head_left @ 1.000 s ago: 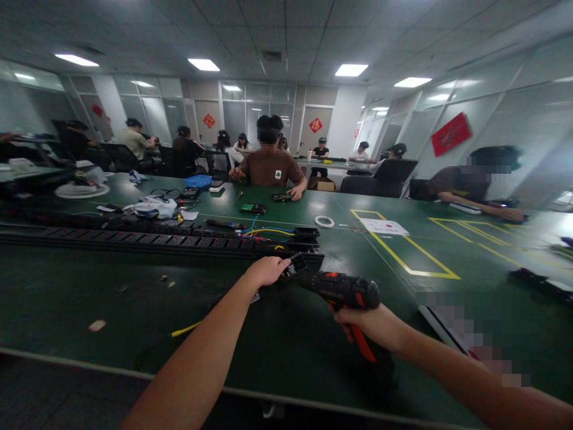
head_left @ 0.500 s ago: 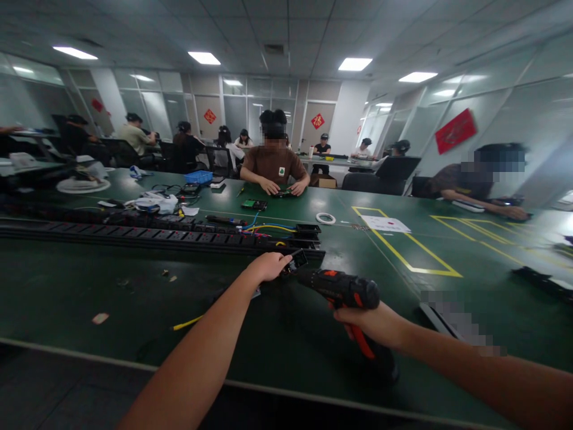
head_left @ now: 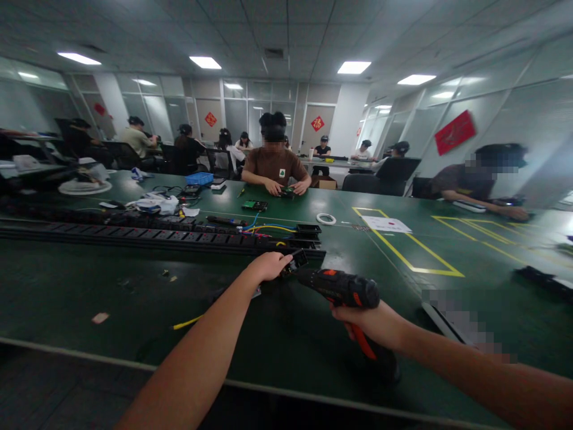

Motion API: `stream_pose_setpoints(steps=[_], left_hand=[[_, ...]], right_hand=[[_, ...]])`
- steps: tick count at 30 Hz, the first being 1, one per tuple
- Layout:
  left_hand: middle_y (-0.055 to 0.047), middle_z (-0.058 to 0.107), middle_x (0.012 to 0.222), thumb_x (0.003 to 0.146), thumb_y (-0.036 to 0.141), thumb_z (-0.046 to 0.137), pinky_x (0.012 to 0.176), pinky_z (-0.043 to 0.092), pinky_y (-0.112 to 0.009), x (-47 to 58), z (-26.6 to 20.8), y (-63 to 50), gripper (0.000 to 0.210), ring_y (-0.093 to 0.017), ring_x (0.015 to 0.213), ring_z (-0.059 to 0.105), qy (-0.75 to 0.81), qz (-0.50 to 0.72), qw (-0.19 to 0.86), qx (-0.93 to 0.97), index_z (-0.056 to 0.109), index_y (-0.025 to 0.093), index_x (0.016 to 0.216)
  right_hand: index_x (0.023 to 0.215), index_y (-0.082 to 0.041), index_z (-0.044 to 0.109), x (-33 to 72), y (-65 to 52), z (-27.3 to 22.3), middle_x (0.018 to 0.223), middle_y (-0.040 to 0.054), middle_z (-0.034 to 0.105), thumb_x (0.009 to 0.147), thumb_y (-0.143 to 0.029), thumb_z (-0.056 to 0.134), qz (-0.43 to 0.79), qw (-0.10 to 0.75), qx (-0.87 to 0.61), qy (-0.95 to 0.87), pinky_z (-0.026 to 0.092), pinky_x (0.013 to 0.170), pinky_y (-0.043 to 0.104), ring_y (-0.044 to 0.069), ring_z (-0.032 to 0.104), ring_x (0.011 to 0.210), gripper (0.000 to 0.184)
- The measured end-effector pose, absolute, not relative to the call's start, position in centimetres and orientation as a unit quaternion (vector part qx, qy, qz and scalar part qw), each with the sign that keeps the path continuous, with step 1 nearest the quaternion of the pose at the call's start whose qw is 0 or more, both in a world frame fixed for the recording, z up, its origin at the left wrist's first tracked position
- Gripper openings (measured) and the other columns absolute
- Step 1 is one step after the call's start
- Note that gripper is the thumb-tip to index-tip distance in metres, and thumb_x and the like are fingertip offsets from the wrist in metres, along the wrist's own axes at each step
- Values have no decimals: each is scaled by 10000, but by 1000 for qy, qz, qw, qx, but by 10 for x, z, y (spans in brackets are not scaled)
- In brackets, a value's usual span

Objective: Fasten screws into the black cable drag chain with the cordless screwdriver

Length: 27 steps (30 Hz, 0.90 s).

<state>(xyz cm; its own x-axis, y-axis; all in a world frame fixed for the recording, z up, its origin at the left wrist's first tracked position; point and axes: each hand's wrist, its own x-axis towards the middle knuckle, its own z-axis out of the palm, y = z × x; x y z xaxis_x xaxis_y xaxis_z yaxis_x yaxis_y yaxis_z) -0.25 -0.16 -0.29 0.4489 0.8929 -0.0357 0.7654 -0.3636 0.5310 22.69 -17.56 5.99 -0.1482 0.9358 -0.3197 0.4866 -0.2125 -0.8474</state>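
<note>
Plainly, over the green table (head_left: 286, 346), the cordless drill (head_left: 342, 289) points its long axis leftward and slightly away, the right hand (head_left: 369, 321) wrapped round its handle; at its nose, contact unclear, sits the small black part (head_left: 299, 259), pinched by the nearer left hand (head_left: 268, 266).

Over the table (head_left: 286, 352), I have a housing (head_left: 301, 259) in my left hand (head_left: 268, 266), just left of the drill (head_left: 340, 288) in my right hand (head_left: 367, 319). Behind the housing a socket strip (head_left: 156, 235) stretches leftward — farther back lies a circuit board (head_left: 255, 205), with a tape roll (head_left: 326, 223), then a paper sheet (head_left: 387, 224), to its right.
</note>
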Motion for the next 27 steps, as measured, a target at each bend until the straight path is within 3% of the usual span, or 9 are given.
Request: stream_pose_setpoints(steps=[27], left_hand=[[-117, 752, 1059, 997, 623, 273, 822, 482, -313, -3, -2, -2, 624, -270, 966, 690, 505, 132, 246, 817, 720, 187, 966]], right_hand=[[768, -192, 599, 235, -171, 51, 551, -46, 560, 750, -285, 607, 469, 222, -598, -611, 462, 510, 232, 132, 568, 514, 95]])
